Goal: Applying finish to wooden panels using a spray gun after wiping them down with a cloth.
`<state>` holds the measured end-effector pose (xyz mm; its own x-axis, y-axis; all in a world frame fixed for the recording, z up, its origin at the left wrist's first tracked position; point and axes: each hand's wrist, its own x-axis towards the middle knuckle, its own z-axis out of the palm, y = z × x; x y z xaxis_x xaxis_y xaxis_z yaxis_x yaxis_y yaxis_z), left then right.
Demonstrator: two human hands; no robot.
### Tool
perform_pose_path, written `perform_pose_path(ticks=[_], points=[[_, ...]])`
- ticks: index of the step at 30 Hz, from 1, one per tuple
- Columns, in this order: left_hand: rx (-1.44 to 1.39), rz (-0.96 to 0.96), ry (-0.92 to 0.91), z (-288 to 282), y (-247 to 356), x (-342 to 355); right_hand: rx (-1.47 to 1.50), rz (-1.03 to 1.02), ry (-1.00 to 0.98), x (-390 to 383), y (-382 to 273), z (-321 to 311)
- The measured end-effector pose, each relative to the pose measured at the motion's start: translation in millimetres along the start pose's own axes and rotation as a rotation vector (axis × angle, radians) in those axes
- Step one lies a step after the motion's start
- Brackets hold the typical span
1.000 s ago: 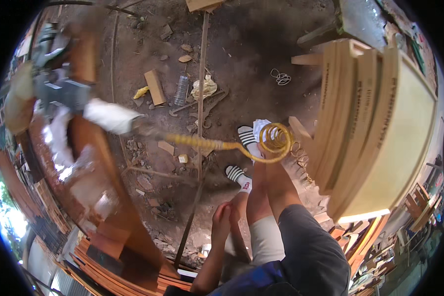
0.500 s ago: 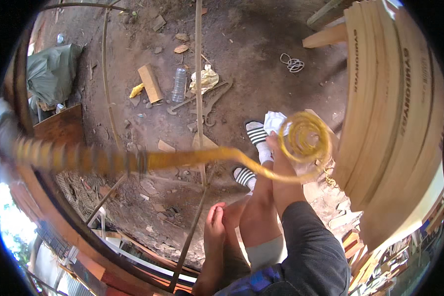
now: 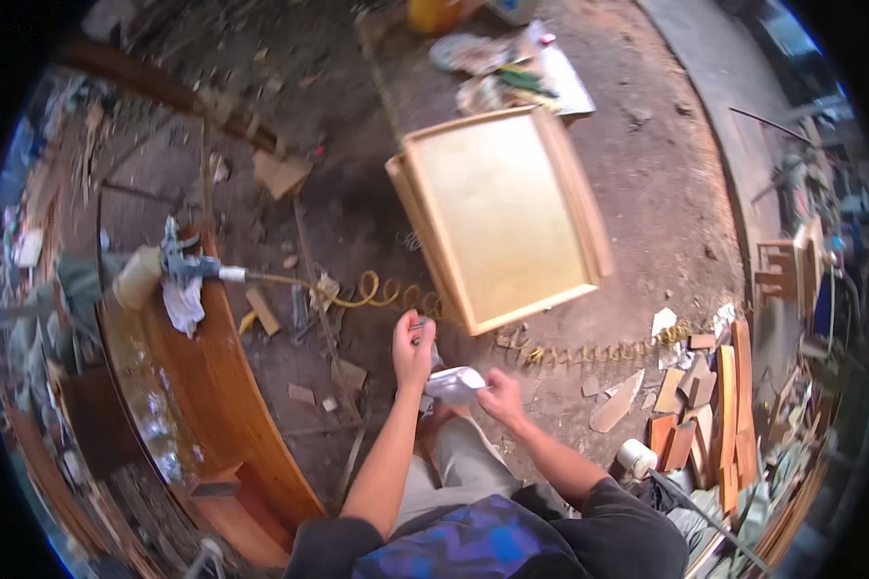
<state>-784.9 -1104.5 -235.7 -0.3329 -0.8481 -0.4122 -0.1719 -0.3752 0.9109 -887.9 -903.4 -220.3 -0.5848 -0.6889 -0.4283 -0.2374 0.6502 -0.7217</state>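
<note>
In front of my knees, my right hand (image 3: 499, 398) pinches the edge of a folded white cloth (image 3: 457, 384). The cloth is slightly blurred, and it lies between both hands. My left hand (image 3: 412, 359) is closed beside the cloth's left end, its fingers curled around something small and dark that I cannot make out. Off to the left, a spray gun (image 3: 188, 265) with a pale cup rests on the edge of a curved brown wooden piece, a white rag (image 3: 183, 307) hanging below it. From the gun a yellow coiled hose (image 3: 381, 289) runs right, past my hands.
Ahead stands a stack of framed wooden panels (image 3: 502, 212). Wood offcuts (image 3: 690, 410) and a white can (image 3: 636, 457) lie on the right. Beyond the panels is a board (image 3: 560, 72) with rags, near a yellow bucket (image 3: 433, 13).
My view has swung round, bringing the spray gun and panel tops into sight. The right hand, with the white cloth, has come back from near my feet; the left hand is now beside it.
</note>
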Motion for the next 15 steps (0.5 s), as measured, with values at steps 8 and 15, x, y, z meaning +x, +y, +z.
perform_pose_path(ticks=[8, 15], points=[[0.717, -0.205, 0.254, 130, 66, 2, 0.828, 0.123, 0.5, -21, -34, -264], [0.95, -0.172, 0.236, 154, 101, -8, 0.975, 0.349, 0.417, 52, 22, -296]])
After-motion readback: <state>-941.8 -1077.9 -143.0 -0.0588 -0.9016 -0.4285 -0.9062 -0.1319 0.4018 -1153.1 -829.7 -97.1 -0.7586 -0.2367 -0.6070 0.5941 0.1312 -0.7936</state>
